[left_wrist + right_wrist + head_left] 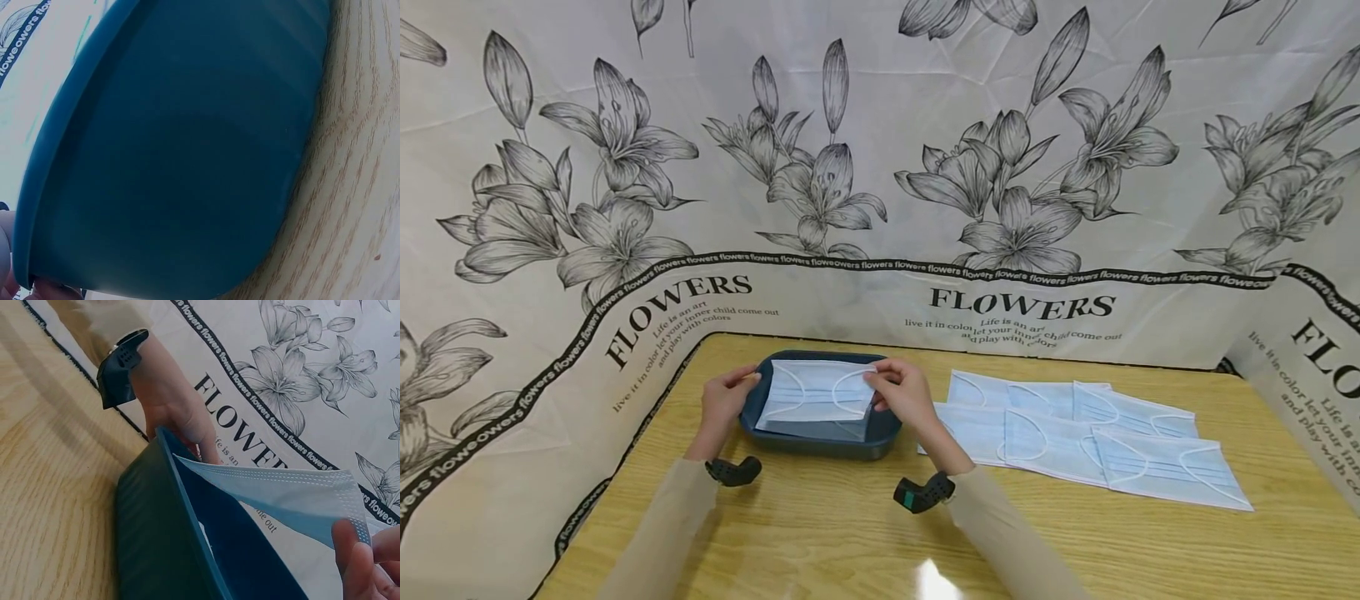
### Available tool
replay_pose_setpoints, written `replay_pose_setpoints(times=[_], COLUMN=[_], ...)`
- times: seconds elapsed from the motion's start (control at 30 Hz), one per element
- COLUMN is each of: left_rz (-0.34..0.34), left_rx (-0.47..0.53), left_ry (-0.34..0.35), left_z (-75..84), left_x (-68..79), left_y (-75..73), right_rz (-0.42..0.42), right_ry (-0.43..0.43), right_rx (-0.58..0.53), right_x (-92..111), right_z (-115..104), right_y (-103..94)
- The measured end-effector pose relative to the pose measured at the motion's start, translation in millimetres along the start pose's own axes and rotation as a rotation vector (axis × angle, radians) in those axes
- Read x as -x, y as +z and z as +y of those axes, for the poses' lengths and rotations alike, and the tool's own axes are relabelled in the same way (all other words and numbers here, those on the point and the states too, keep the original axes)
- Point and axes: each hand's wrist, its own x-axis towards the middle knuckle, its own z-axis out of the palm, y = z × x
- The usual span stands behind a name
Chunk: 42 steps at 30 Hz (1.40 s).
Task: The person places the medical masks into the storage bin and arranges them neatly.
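Note:
A dark blue-green basin (820,452) stands at the left of the table. My left hand (722,407) grips its left rim, with fingertips at the rim in the left wrist view. The right hand (912,398) pinches the right end of a pale blue face mask (816,385) with white ear loops. In the right wrist view, the mask (281,494) stretches over the basin (147,519), its far corner at the rim near the left hand (181,419). Something white (205,540) shows low inside the basin, mostly hidden by the wall and mask.
Several overlapping face masks (1060,442) lie flat on the wooden table (820,525), right of the basin. A flower-printed cloth (850,300) hangs behind and at both sides. Each wrist wears a black device (733,471).

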Motion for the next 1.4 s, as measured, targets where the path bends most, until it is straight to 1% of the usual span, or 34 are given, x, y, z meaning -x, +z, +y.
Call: replay_pose_setpoints(times=[0.2, 0.37, 0.73, 0.93, 1.27, 1.4], left_rz=[0.014, 0.019, 0.006, 0.004, 0.008, 0.011], left_rx=[0.003, 0.014, 0.014, 0.019, 0.003, 0.0], left_ry=[-0.005, -0.004, 0.001, -0.002, 0.006, 0.009], left_z=[0.0, 0.3, 0.5, 1.3, 1.0, 2.1], left_x=[-1.8, -0.5, 1.8, 2.7, 3.1, 3.5], left_y=[2.1, 2.3, 0.6, 0.4, 0.1, 0.1], right_rz=[0.015, 0.025, 0.013, -0.005, -0.054, -0.081], right_ry=[0.004, 0.003, 0.008, 0.009, 0.038, 0.025], right_rx=[0.027, 0.057, 0.041, 0.046, 0.071, 0.085], right_x=[-4.7, -8.3, -12.9, -11.6, -13.2, -13.6], right_z=[6.6, 11.5, 16.6, 15.4, 17.1, 18.5], right_y=[3.7, 8.3, 17.1, 19.6, 22.4, 22.5])
